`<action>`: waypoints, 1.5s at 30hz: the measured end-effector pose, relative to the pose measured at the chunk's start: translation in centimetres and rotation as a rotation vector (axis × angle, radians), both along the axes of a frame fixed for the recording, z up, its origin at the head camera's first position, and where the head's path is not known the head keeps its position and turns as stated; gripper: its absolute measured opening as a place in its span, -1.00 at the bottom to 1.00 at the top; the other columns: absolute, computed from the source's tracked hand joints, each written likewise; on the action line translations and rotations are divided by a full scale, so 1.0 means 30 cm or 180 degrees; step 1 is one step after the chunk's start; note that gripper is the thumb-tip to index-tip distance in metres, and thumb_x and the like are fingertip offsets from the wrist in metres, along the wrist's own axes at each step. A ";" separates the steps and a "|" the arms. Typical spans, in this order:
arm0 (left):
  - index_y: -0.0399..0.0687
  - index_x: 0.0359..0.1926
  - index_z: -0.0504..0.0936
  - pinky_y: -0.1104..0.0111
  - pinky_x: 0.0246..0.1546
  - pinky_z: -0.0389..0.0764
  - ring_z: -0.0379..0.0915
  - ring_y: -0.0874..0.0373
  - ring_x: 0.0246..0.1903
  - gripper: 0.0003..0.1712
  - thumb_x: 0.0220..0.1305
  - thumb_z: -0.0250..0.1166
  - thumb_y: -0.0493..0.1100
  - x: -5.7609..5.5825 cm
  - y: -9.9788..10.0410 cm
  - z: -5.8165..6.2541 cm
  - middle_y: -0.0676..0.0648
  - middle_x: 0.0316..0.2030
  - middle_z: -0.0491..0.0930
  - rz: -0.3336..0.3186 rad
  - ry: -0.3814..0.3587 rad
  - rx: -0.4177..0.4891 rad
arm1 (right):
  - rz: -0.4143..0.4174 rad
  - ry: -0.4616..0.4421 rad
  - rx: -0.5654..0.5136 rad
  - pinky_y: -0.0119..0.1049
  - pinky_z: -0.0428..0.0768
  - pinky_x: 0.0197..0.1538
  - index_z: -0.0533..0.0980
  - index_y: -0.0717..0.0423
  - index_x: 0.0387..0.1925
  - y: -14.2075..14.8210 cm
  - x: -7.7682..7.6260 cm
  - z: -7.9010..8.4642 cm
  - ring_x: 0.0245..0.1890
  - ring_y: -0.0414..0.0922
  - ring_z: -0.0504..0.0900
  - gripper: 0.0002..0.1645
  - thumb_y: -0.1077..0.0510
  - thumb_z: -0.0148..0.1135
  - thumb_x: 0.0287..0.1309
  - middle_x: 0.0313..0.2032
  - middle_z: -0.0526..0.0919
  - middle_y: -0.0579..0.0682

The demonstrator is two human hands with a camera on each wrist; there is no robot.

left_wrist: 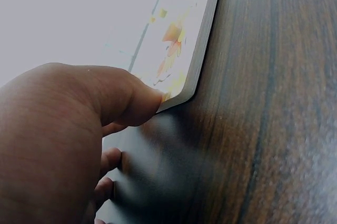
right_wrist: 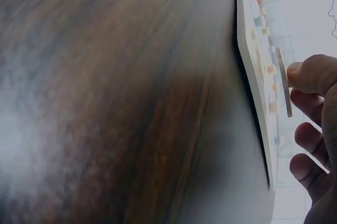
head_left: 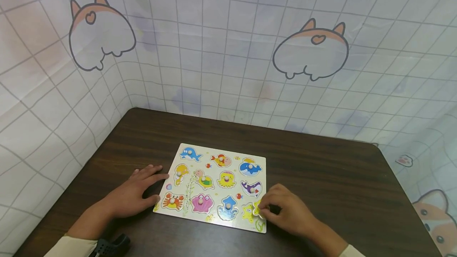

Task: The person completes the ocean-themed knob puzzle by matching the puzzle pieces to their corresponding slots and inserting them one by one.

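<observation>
A wooden sea-animal peg puzzle board (head_left: 214, 222) lies flat on the table. My right hand (head_left: 288, 211) pinches a yellow starfish puzzle piece (head_left: 256, 208) above the board's lower right corner. In the right wrist view that piece (right_wrist: 284, 83) appears edge-on, apart from the board, its knob hidden behind the thumb and fingertip. Beside it on the board shows a yellow starfish-shaped spot (head_left: 248, 212). At the board's left edge rests my left hand (head_left: 133, 193), fingers spread. Its thumb (left_wrist: 131, 97) touches the board's corner in the left wrist view.
Knobbed pieces sit in the board, among them a crab (head_left: 173, 201), a pink shell (head_left: 202, 203), a squid (head_left: 227, 209) and a purple whale (head_left: 251, 188). The dark wooden table (head_left: 328, 177) meets a grid-patterned cloth (head_left: 242, 50) at its back and sides.
</observation>
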State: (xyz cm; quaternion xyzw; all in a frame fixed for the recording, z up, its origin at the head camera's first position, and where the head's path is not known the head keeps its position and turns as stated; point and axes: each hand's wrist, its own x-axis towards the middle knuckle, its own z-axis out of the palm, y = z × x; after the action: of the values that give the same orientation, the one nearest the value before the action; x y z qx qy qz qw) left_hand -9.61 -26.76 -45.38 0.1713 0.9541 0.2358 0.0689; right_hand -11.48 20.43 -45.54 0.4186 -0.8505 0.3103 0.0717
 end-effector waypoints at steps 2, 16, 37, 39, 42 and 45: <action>0.14 0.45 0.45 -0.38 0.38 -0.04 0.01 -0.33 0.50 -0.33 0.37 0.35 0.07 0.000 0.000 -0.001 -0.20 0.51 0.22 -0.0004 0.0008 0.0000 | -0.0003 -0.0034 0.0035 -0.31 0.62 -0.04 0.69 -0.23 -0.30 -0.006 0.000 -0.001 -0.09 -0.28 0.52 -0.72 0.22 0.57 0.05 -0.21 0.63 -0.44; 0.14 0.46 0.44 -0.35 0.41 -0.09 -0.04 -0.30 0.52 -0.32 0.36 0.35 0.04 0.003 -0.002 -0.006 -0.17 0.52 0.20 0.0027 -0.0037 0.0038 | 0.0011 -0.0198 0.0115 -0.33 0.60 -0.07 0.70 -0.26 -0.31 -0.045 0.002 -0.016 -0.11 -0.33 0.50 -0.79 0.13 0.56 0.10 -0.22 0.63 -0.48; 0.13 0.45 0.45 -0.38 0.38 -0.06 -0.01 -0.34 0.50 -0.34 0.38 0.34 0.06 0.000 -0.009 -0.010 -0.20 0.51 0.21 -0.0025 0.0026 0.0072 | 0.0072 -0.0047 0.0141 -0.28 0.61 -0.02 0.69 -0.26 -0.34 -0.086 0.003 -0.034 -0.11 -0.30 0.53 -0.76 0.17 0.56 0.07 -0.25 0.64 -0.44; 0.13 0.45 0.45 -0.38 0.38 -0.06 -0.01 -0.34 0.50 -0.34 0.38 0.34 0.05 0.001 -0.008 -0.009 -0.20 0.51 0.21 -0.0020 0.0018 0.0081 | 0.0054 -0.0056 0.0157 -0.28 0.61 -0.02 0.68 -0.27 -0.34 -0.088 0.003 -0.037 -0.12 -0.31 0.53 -0.76 0.16 0.57 0.07 -0.25 0.64 -0.46; 0.14 0.45 0.45 -0.38 0.38 -0.06 -0.01 -0.34 0.50 -0.35 0.38 0.34 0.05 0.002 -0.008 -0.008 -0.20 0.51 0.21 -0.0024 0.0020 0.0087 | 0.0034 -0.0067 0.0171 -0.29 0.61 -0.03 0.68 -0.27 -0.35 -0.090 0.004 -0.040 -0.12 -0.31 0.52 -0.76 0.16 0.57 0.07 -0.26 0.63 -0.47; 0.15 0.45 0.45 -0.38 0.38 -0.06 0.00 -0.34 0.50 -0.35 0.39 0.34 0.06 0.002 -0.008 -0.008 -0.20 0.51 0.21 -0.0034 0.0022 0.0085 | 0.0007 -0.0088 0.0183 -0.29 0.61 -0.03 0.68 -0.27 -0.35 -0.091 0.005 -0.040 -0.13 -0.31 0.52 -0.77 0.15 0.57 0.06 -0.27 0.63 -0.47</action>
State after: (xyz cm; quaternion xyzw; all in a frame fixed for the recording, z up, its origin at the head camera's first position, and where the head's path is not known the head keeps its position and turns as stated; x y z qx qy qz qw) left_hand -9.57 -27.01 -45.61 0.1780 0.9502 0.2477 0.0645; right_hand -11.33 17.69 -46.75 0.4171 -0.8595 0.2915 0.0476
